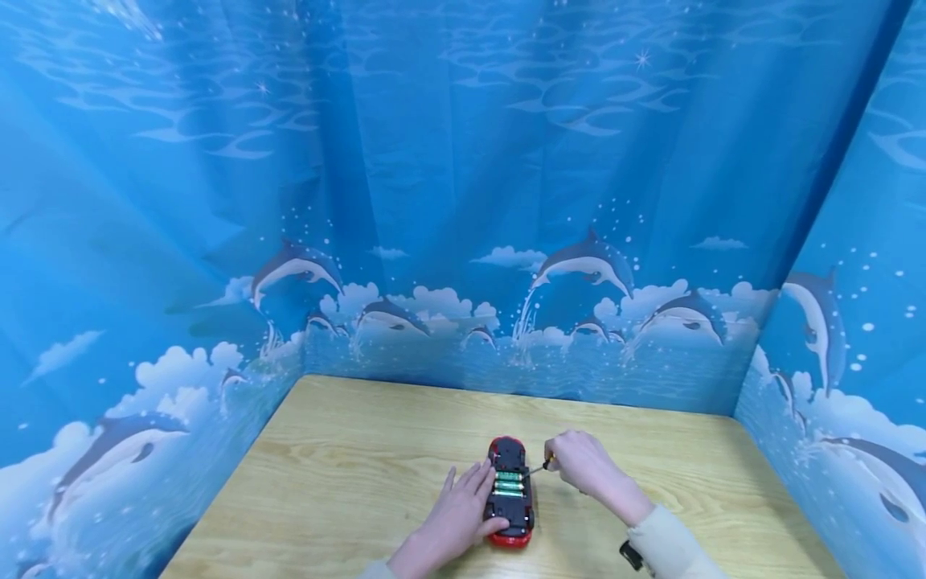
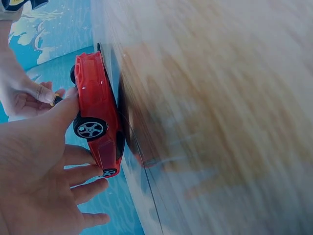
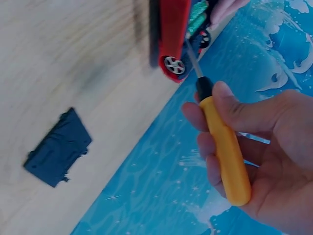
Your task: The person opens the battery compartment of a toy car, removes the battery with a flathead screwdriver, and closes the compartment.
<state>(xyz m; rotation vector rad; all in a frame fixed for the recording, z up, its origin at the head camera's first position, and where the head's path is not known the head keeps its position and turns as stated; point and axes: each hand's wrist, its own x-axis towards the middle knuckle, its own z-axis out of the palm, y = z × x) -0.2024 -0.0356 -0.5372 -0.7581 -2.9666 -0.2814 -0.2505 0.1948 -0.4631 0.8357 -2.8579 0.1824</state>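
A red toy car (image 1: 510, 537) lies upside down on the table, its black underside up, with green batteries (image 1: 510, 486) in the uncovered compartment. My left hand (image 1: 459, 515) rests along the car's left side, fingers extended and thumb over the underside. In the left wrist view the car's wheel (image 2: 91, 129) shows close to that thumb. My right hand (image 1: 583, 463) grips a screwdriver with a yellow handle (image 3: 226, 152) and black collar. The metal shaft (image 3: 194, 61) points at the battery compartment, its tip at the compartment's right edge beside the batteries.
A black plastic cover (image 3: 57, 149) lies flat on the wooden table (image 1: 347, 466), apart from the car. Blue curtains (image 1: 448, 161) with dolphins hang behind the table and along both sides.
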